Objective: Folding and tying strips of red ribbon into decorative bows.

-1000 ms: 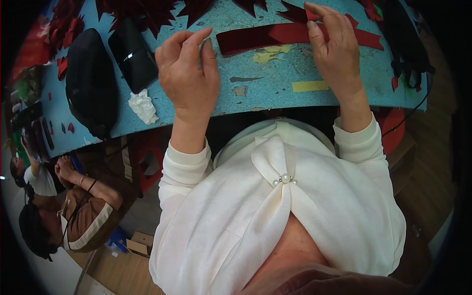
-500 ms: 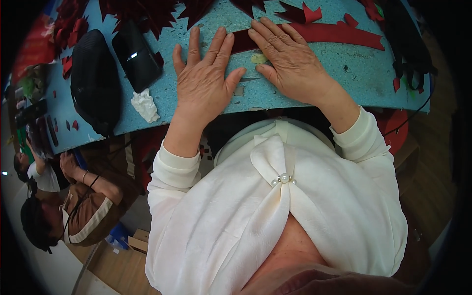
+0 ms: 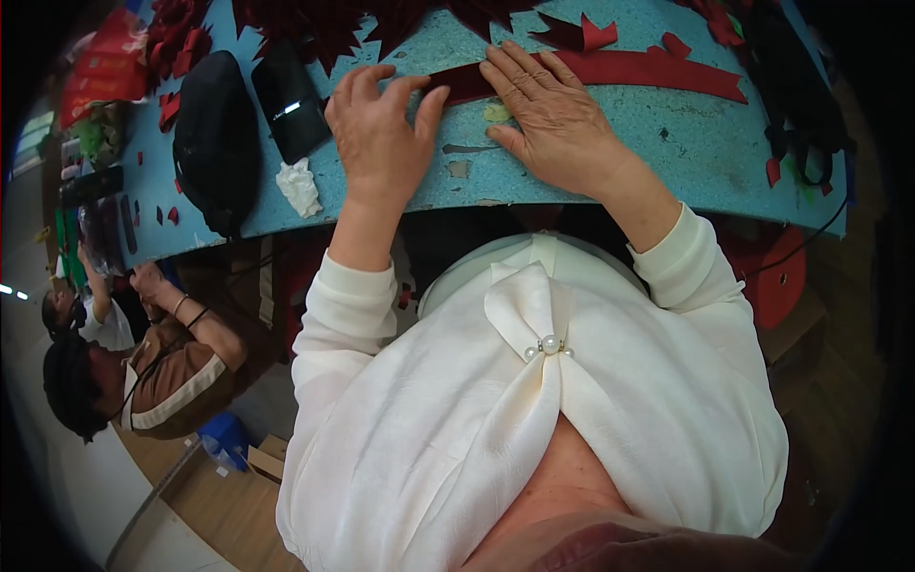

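Observation:
A long dark red ribbon (image 3: 658, 72) with a notched right end lies across the blue table. Its left part is darker and shows between my hands. My right hand (image 3: 564, 129) rests flat on the ribbon, with its fingers stretched out and its thumb spread. Beside the ribbon's left end is my left hand (image 3: 383, 133), slightly raised at the knuckles, its fingers bent and its thumb held apart. Nothing shows between that thumb and forefinger. Beyond my hands lies a pile of dark red ribbon pieces (image 3: 305, 21) with pointed ends.
Left of my hands are a black phone (image 3: 288, 112), a black pouch (image 3: 217, 143) and crumpled white tissue (image 3: 299, 188). Red ribbon scraps (image 3: 599, 35) lie beyond the ribbon. A black strapped bag (image 3: 782, 86) sits far right. Another person (image 3: 176, 357) works at the left.
My left hand has drawn back from flat on the ribbon's left part and bent its fingers, moving slightly left. My right hand stays flat on the ribbon. The view has shifted slightly.

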A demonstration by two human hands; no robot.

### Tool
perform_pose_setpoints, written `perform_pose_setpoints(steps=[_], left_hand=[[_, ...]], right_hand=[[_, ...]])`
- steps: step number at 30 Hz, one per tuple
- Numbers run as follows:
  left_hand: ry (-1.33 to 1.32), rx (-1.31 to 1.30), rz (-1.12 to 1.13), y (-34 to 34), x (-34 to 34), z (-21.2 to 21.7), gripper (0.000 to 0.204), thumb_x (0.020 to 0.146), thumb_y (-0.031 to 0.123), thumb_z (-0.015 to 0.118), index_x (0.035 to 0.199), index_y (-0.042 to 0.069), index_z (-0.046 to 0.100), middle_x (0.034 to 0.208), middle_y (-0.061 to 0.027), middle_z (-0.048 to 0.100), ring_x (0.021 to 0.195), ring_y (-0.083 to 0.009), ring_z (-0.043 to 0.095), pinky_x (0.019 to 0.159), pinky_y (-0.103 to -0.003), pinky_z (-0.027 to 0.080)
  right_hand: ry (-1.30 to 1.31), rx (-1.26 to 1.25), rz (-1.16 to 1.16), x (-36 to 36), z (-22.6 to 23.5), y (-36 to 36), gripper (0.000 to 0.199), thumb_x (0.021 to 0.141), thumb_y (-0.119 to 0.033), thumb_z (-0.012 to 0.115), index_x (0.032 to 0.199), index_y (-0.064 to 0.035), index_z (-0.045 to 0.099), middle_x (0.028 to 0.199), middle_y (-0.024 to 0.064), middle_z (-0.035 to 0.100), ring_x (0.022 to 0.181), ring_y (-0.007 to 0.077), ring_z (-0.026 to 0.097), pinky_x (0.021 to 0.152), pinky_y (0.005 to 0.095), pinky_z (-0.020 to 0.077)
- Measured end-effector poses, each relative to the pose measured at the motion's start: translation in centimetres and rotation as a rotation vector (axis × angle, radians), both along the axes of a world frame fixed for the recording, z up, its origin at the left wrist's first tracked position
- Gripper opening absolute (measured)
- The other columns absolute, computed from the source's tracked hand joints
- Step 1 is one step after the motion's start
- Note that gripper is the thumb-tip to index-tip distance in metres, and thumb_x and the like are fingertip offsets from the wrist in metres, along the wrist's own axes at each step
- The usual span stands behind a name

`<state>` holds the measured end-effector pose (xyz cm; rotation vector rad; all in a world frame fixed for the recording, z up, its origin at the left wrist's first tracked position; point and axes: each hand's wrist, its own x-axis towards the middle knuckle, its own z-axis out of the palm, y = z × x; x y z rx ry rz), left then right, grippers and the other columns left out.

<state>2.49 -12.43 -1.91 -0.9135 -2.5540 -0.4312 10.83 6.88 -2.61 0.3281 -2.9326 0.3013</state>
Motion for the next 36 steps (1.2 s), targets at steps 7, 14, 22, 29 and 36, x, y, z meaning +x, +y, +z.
perform_pose_setpoints(steps=[7, 14, 22, 29, 36], left_hand=[[-0.137, -0.19, 0.333, 1.7, 0.3, 1.2, 0.046, 0.072, 0.055, 0.069, 0.083, 0.01, 0.07, 0.087, -0.0093, 0.063, 0.09, -0.0281, 0.057, 0.074, -0.041, 0.042], [-0.546, -0.18, 0.428, 2.7, -0.8, 3.1, 0.049, 0.073, 0.056, 0.068, 0.083, 0.008, 0.071, 0.079, -0.0083, 0.068, 0.081, -0.0259, 0.064, 0.074, -0.041, 0.045], [-0.66, 0.172, 0.328, 2.5, -0.4, 2.9, 0.035, 0.076, 0.039, 0.073, 0.076, 0.004, 0.068, 0.063, -0.0033, 0.062, 0.053, -0.0129, 0.053, 0.054, -0.027, 0.043], [-0.714, 0.381, 0.225, 3.0, 0.5, 3.2, 0.029, 0.075, 0.029, 0.076, 0.075, 0.002, 0.067, 0.061, 0.0002, 0.057, 0.054, -0.0067, 0.046, 0.05, -0.022, 0.038], [-0.738, 0.444, 0.183, 2.1, 0.4, 2.6, 0.029, 0.074, 0.028, 0.077, 0.074, 0.001, 0.066, 0.065, -0.0015, 0.058, 0.056, -0.0082, 0.047, 0.052, -0.024, 0.04]], right_hand=[[0.014, -0.042, -0.008, -0.2, -0.5, -0.1, 0.062, 0.091, -0.041, 0.045, 0.141, -0.0086, 0.03, 0.148, 0.0058, 0.027, 0.139, 0.0192, 0.021, 0.115, 0.0374, 0.0133], [0.024, -0.053, -0.029, -0.1, -0.7, -0.2, 0.061, 0.092, -0.042, 0.044, 0.141, -0.0092, 0.031, 0.148, 0.0054, 0.027, 0.139, 0.0182, 0.02, 0.115, 0.0365, 0.0119], [0.0, -0.038, -0.06, 0.0, -0.8, -0.3, 0.063, 0.092, -0.046, 0.041, 0.142, -0.0097, 0.029, 0.15, 0.0045, 0.025, 0.139, 0.0167, 0.018, 0.115, 0.0349, 0.0097], [0.038, -0.047, -0.124, 0.3, -0.8, 0.4, 0.064, 0.091, -0.044, 0.046, 0.14, -0.0041, 0.031, 0.147, 0.0124, 0.027, 0.139, 0.0228, 0.02, 0.115, 0.0364, 0.0123], [0.311, -0.272, -0.111, -0.7, 4.3, 4.4, 0.044, 0.082, -0.019, 0.062, 0.121, -0.0019, 0.052, 0.12, 0.0142, 0.054, 0.117, 0.0287, 0.046, 0.1, 0.0407, 0.0344]])
